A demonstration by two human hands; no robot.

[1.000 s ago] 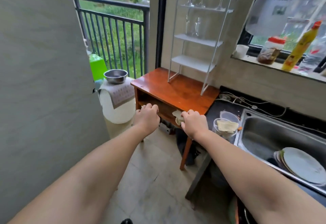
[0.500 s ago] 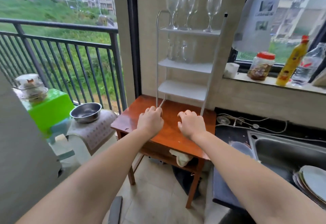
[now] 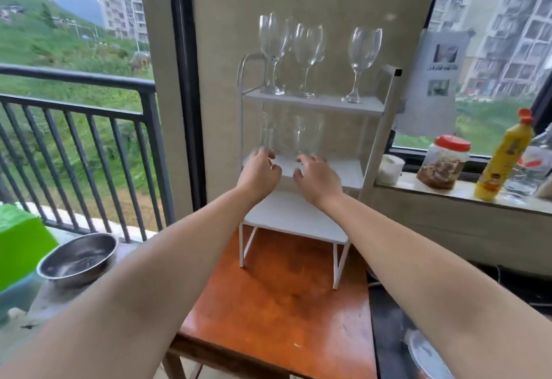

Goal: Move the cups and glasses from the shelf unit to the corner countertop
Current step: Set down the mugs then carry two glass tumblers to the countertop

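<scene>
A white three-tier shelf unit (image 3: 378, 127) stands on an orange-brown wooden table (image 3: 283, 304). Several clear wine glasses stand on its top tier, a cluster at the left (image 3: 273, 47) and one alone at the right (image 3: 363, 50). Two clear glasses, one on the left (image 3: 266, 132) and one on the right (image 3: 305, 133), stand on the middle tier. My left hand (image 3: 260, 171) is at the base of the left glass with its fingers loosely curled. My right hand (image 3: 318, 175) hovers just below the right glass, fingers relaxed. Neither hand plainly grips anything.
On the window sill to the right stand a white cup (image 3: 389, 169), a red-lidded jar (image 3: 443, 163) and a yellow bottle (image 3: 504, 157). A steel bowl (image 3: 79, 259) and a green box (image 3: 21, 241) are at the left by the balcony railing. A dark countertop (image 3: 388, 337) adjoins the table.
Both hands rose from the table's top to the middle tier of the shelf unit, and my view lifted and closed in on the shelf.
</scene>
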